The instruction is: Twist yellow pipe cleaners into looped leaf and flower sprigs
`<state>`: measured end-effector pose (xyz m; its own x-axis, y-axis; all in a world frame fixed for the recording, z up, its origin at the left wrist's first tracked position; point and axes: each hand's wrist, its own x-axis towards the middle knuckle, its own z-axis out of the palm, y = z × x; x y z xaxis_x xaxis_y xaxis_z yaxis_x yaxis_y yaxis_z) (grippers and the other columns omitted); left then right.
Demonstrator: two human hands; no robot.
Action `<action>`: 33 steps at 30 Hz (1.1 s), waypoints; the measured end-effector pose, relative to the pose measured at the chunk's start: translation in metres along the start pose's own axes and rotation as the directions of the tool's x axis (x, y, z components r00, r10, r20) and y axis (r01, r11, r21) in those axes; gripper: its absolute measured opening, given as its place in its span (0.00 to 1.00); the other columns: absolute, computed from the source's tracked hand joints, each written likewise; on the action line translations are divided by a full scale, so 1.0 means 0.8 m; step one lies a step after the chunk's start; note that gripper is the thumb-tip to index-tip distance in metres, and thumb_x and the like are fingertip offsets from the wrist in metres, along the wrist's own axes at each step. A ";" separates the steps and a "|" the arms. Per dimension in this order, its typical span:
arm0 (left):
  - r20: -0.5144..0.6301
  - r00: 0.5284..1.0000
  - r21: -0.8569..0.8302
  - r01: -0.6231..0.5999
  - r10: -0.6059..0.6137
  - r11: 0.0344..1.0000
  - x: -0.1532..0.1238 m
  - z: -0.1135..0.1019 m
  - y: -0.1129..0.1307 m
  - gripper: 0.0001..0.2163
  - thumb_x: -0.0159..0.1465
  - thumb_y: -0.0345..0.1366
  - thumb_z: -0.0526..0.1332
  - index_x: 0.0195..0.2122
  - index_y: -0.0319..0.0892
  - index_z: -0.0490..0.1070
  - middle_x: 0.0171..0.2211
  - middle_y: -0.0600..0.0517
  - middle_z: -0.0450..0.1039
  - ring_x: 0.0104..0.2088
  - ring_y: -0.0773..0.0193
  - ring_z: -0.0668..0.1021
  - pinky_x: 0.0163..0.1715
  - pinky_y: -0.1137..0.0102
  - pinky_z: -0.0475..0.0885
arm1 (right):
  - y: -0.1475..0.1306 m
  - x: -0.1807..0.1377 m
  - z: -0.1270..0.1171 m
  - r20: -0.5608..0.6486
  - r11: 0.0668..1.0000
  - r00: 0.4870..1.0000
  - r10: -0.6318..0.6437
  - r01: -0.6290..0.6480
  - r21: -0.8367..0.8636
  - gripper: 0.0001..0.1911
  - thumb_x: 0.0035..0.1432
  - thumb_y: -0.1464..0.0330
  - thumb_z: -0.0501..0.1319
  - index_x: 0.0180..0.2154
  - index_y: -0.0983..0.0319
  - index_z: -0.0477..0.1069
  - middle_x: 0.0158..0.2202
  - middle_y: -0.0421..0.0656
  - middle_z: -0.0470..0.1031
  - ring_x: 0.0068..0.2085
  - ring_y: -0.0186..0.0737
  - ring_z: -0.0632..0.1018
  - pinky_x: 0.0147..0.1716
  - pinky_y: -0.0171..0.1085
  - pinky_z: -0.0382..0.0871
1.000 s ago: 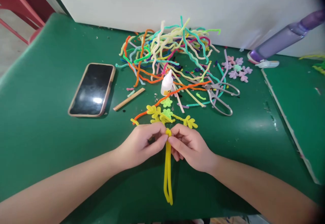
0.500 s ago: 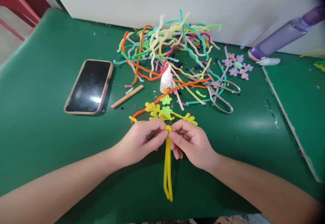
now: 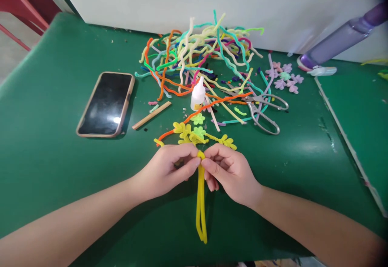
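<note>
A folded yellow pipe cleaner (image 3: 200, 202) lies on the green table (image 3: 45, 154), its doubled length running toward me. My left hand (image 3: 168, 170) and my right hand (image 3: 228, 170) both pinch its far end, where a small loop shows between the fingertips. Just beyond my fingers lie yellow pipe-cleaner flower shapes (image 3: 189, 133) and small green felt flowers (image 3: 198, 119).
A heap of coloured pipe cleaners (image 3: 200, 53) fills the table's far middle. A white glue bottle (image 3: 198, 94), metal scissors (image 3: 263, 111), a wooden stick (image 3: 151, 115), a phone (image 3: 106, 104), purple felt flowers (image 3: 285, 79) and a purple bottle (image 3: 342, 40) lie around. A second green panel (image 3: 360, 109) lies at the right.
Both hands keep pinching the yellow pipe cleaner's end with only small finger movements. The view has shifted slightly.
</note>
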<state>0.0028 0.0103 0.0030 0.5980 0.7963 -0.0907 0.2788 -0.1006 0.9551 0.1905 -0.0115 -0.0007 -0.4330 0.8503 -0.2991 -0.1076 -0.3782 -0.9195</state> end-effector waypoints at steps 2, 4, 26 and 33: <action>-0.006 1.000 0.003 0.022 -0.022 1.000 0.001 0.001 0.001 0.11 0.67 0.36 0.52 0.28 0.39 0.65 0.21 0.55 0.67 0.20 0.71 0.70 0.20 0.77 0.65 | 0.000 0.001 0.000 -0.014 1.000 1.000 0.005 -0.005 0.013 0.10 0.60 0.62 0.61 0.32 0.62 0.66 0.22 0.35 0.69 0.18 0.26 0.71 0.17 0.26 0.65; -0.016 0.999 -0.005 0.046 -0.046 0.999 0.002 0.002 0.003 0.11 0.67 0.36 0.52 0.27 0.40 0.64 0.20 0.56 0.66 0.20 0.72 0.70 0.20 0.77 0.65 | 0.000 0.001 0.000 -0.025 1.000 1.000 0.010 -0.010 0.023 0.10 0.60 0.62 0.61 0.32 0.62 0.66 0.22 0.34 0.69 0.18 0.26 0.71 0.16 0.26 0.65; -0.071 0.996 -0.073 0.044 -0.049 0.996 -0.001 0.008 0.001 0.12 0.70 0.39 0.49 0.31 0.40 0.63 0.22 0.57 0.65 0.21 0.72 0.72 0.24 0.76 0.68 | 0.000 0.003 0.000 -0.046 0.999 0.998 -0.039 0.040 0.034 0.08 0.61 0.63 0.60 0.34 0.61 0.66 0.23 0.33 0.70 0.19 0.25 0.72 0.17 0.25 0.66; -0.096 0.994 -0.085 0.046 -0.055 0.995 -0.002 0.009 0.001 0.12 0.69 0.38 0.51 0.29 0.39 0.63 0.21 0.57 0.66 0.21 0.71 0.72 0.24 0.76 0.68 | 0.002 0.005 0.004 -0.032 0.998 0.997 -0.069 0.069 0.012 0.08 0.62 0.63 0.59 0.34 0.60 0.65 0.23 0.33 0.69 0.19 0.25 0.72 0.17 0.24 0.66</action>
<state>0.0075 0.0046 0.0016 0.5071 0.8542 -0.1151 0.2416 -0.0126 0.9703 0.1860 -0.0096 -0.0023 -0.3961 0.8855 -0.2428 -0.1479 -0.3226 -0.9349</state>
